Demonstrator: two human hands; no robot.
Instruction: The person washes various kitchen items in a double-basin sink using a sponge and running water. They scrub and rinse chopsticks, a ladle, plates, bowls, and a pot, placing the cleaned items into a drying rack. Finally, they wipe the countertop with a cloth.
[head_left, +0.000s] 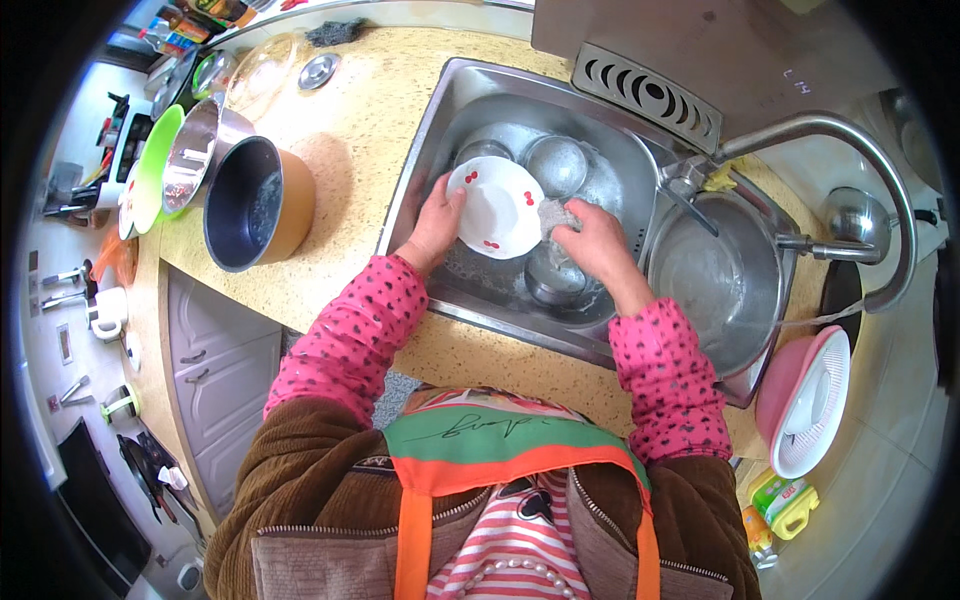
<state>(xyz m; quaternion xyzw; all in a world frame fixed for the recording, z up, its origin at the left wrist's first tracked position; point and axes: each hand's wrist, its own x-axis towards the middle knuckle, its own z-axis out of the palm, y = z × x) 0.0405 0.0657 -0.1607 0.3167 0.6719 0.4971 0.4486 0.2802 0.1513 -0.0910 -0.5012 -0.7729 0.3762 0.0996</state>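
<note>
My left hand (439, 221) grips the left rim of a white plate (495, 214) with small red motifs. The plate is held above the left basin of a stainless-steel double sink (442, 135). At the plate's right edge, my right hand (596, 244) pinches a grey scrubbing cloth (557, 220) against it. Below them in the basin, a round metal bowl (556, 166) sits in shallow sudsy water. Another round metal vessel (555, 279) lies partly under the cloth and my right hand. A third (484, 151) is mostly hidden behind the plate.
Water runs from the curved faucet (892, 225) towards a large metal basin (712, 277) in the right sink. A pink basin with a white colander (810, 405) stands at the right. On the left counter are a dark-lined pot (259, 202), a steel pot (199, 154) and a pot lid (319, 72).
</note>
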